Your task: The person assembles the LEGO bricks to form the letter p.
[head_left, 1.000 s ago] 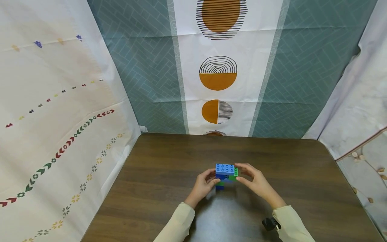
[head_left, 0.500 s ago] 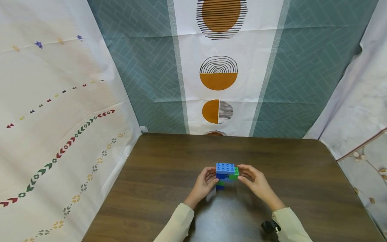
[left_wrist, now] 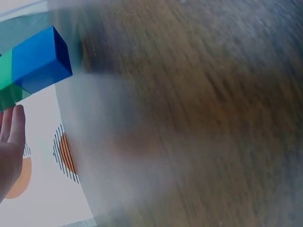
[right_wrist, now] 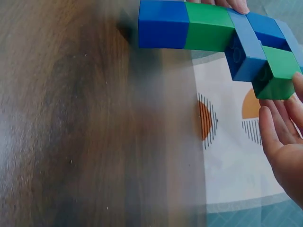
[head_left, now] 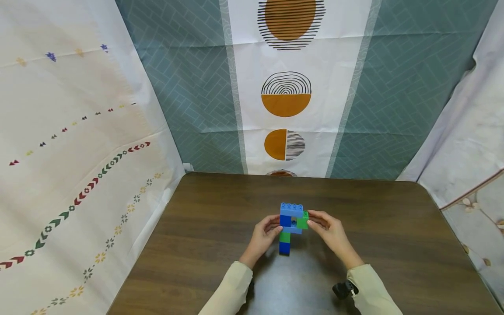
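A toy building-block stack (head_left: pixel 291 211) is held between both hands over the middle of the table. From the bottom it has a dark blue block (right_wrist: pixel 163 24), a green block (right_wrist: pixel 208 27) and a long light blue brick (right_wrist: pixel 248 52). Above these, a dark blue block (head_left: pixel 285 220) and a second green block (right_wrist: pixel 279 73) carry another light blue brick with studs. My left hand (head_left: pixel 261 238) grips the stack's left side, thumb in front. My right hand (head_left: pixel 332 236) pinches the upper green block at the right. Fingers behind the blocks are partly hidden.
The brown wooden table (head_left: pixel 177 262) reaches a patterned cloth backdrop (head_left: pixel 285 109). White printed cloth (head_left: pixel 78 131) hangs at the left, and more pale cloth (head_left: pixel 464 144) at the right. A black device (head_left: pixel 344 289) is worn at the right wrist.
The stack has tilted so that its front and lower blocks show more, and its top has shifted slightly up and left in view. Both hands moved with it and keep their hold.
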Motion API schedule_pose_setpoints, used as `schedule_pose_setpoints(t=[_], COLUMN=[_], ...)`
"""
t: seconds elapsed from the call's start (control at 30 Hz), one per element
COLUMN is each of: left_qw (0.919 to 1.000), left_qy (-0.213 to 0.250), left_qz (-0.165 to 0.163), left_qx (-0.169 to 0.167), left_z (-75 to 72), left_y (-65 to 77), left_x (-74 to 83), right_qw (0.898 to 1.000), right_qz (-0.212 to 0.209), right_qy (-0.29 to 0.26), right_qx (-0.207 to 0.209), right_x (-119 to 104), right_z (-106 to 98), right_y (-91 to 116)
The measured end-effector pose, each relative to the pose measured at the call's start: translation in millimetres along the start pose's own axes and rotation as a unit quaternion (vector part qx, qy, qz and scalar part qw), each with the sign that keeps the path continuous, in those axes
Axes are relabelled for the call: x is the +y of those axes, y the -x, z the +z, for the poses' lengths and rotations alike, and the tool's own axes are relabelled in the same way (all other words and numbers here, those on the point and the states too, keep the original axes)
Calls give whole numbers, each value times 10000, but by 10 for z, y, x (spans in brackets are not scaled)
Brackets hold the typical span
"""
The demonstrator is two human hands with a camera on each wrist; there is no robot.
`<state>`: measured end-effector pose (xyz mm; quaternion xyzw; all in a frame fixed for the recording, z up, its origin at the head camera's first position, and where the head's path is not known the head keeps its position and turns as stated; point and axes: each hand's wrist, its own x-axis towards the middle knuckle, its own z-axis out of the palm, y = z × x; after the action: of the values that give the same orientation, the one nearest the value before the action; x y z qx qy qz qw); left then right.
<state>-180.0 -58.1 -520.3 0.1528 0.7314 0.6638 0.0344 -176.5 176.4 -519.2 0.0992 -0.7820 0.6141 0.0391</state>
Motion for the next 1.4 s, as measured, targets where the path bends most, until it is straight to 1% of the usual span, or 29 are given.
schedule_pose_setpoints(t=[0.1, 0.2, 0.27, 0.43, 0.5, 0.67, 0.83, 0.87, 0.93, 1.03, 1.07, 1.1, 1.17, 1.27, 1.4], left_qw=[10000, 9998, 9996, 9982, 9974, 9953, 9942, 9937, 9935, 9932, 9930, 9931, 9921, 9906, 9898], left_qy=[-51, -105, -107, -103, -120, -8, -88, -109, -170, -118, -99, -64, 26, 30, -12], left_qz=[11, 3, -90, -335, -448, -724, -741, -787, -791, -834, -852, -836, -913, -1019, -1132], left_qx=[39, 143, 259, 493, 550, 650, 773, 795, 805, 805, 812, 826, 863, 911, 859], left_z=[-5, 6, 20, 55, 62, 78, 108, 115, 125, 130, 131, 131, 129, 126, 115], left_y=[-4, -15, -39, -105, -112, -113, -105, -108, -95, -67, -73, -77, -105, -149, -158], left_x=[-7, -34, -110, -321, -352, -389, -401, -386, -297, -151, -151, -164, -266, -428, -444], right_qw=[9999, 9994, 9988, 9968, 9959, 9931, 9893, 9889, 9880, 9876, 9879, 9881, 9887, 9908, 9914], right_qz=[66, 124, 200, 472, 550, 866, 1217, 1265, 1367, 1398, 1383, 1364, 1292, 1193, 1205], right_qy=[-24, -202, -314, -380, -395, -349, -402, -386, -337, -437, -451, -482, -556, -425, -302], right_qx=[110, 244, 309, 515, 603, 709, 693, 672, 633, 567, 544, 528, 520, 482, 414], right_x=[27, 51, 62, 87, 96, 119, 141, 143, 151, 166, 176, 184, 210, 246, 276], right_z=[14, 34, 47, 84, 101, 138, 155, 156, 158, 161, 164, 167, 173, 185, 196], right_y=[-22, -42, -54, -91, -105, -129, -138, -141, -143, -151, -154, -155, -164, -170, -175])
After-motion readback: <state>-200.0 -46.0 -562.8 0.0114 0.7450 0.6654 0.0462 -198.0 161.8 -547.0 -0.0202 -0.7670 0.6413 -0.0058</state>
